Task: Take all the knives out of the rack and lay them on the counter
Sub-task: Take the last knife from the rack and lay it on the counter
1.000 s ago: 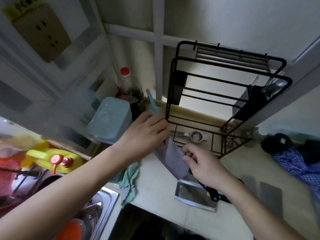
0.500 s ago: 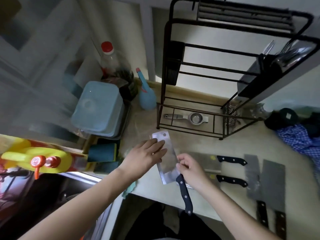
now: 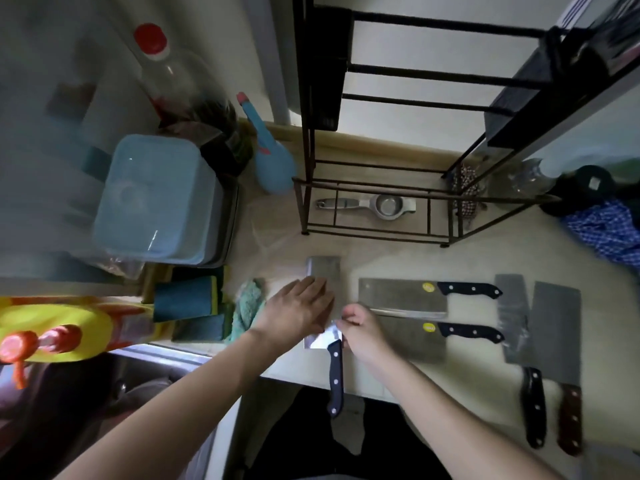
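Left hand (image 3: 298, 308) flat, fingers spread, pressing cleaver (image 3: 323, 271) blade onto counter (image 3: 277, 244) front edge; right hand (image 3: 363, 332) fingers pinch blade near handle, which overhangs the edge.

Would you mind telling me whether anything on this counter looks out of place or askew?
The steel cleaver with a black handle under both hands, left and right, lies with its handle jutting past the counter's front edge. The four other cleavers lie fully on the counter.
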